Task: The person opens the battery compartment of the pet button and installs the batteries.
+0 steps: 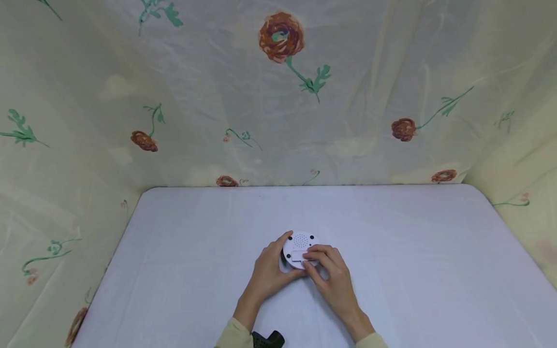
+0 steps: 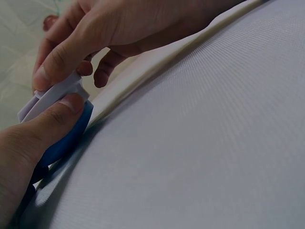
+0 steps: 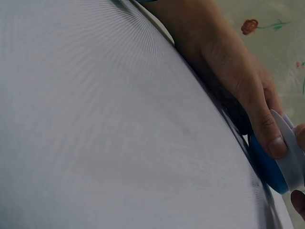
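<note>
A round device (image 1: 301, 240) lies face down, its white underside up, showing a ring of speaker holes, small black feet and a rectangular battery cover (image 1: 298, 256). Its lower body (image 2: 71, 136) is blue in the left wrist view. My left hand (image 1: 271, 270) grips the device by its left side, thumb along the near rim and fingers round the far edge. From the right, my right hand (image 1: 331, 273) pinches the battery cover between thumb and fingertips; these fingers hide the cover's right end. In the right wrist view, the left thumb (image 3: 275, 143) presses the white rim.
A white cloth covers the table (image 1: 196, 232). Behind it and at both sides hangs a pale curtain (image 1: 196, 87) printed with flowers. A dark object (image 1: 268, 340) shows beside the left sleeve at the bottom edge.
</note>
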A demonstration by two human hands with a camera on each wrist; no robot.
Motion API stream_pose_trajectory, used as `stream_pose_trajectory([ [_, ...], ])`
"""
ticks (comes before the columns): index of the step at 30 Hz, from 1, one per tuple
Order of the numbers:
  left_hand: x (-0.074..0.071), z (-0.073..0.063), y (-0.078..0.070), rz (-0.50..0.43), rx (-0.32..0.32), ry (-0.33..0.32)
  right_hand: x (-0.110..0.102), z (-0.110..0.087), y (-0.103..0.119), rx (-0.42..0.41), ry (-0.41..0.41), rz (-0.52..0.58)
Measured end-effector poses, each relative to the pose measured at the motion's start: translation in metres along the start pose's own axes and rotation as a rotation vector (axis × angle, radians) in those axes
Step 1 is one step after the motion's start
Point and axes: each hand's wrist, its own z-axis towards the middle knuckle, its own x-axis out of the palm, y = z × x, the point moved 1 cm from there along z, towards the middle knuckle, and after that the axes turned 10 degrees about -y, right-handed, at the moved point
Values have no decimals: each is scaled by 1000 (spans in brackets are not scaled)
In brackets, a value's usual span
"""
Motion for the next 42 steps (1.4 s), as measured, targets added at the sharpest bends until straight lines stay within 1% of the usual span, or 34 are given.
stream_pose_trajectory([
  [2,0,1,0,-3,4,-2,0,1,-1,16,4,4],
  [7,0,2,-1,-14,-1,2,1,1,-2,89,14,37],
  [13,-1,1,-1,-27,-26,13,1,0,0,180,30,119],
  [16,-1,2,-1,-35,-36,16,0,0,2,234,56,146],
  [19,0,2,-1,-40,-40,11,0,1,3,274,83,151],
  [22,1,2,-1,-40,-39,7,0,1,2,289,93,154],
  [30,1,2,1,-45,-14,-14,1,-1,0,311,78,175],
  [33,1,2,1,-48,-14,-19,1,2,5,308,55,166],
  [36,1,3,1,-48,-27,-15,-1,7,16,317,30,152],
  [38,1,2,1,-49,-31,-12,-3,10,24,343,24,138],
  [42,0,2,0,-59,-25,-8,-6,13,32,439,49,119],
])
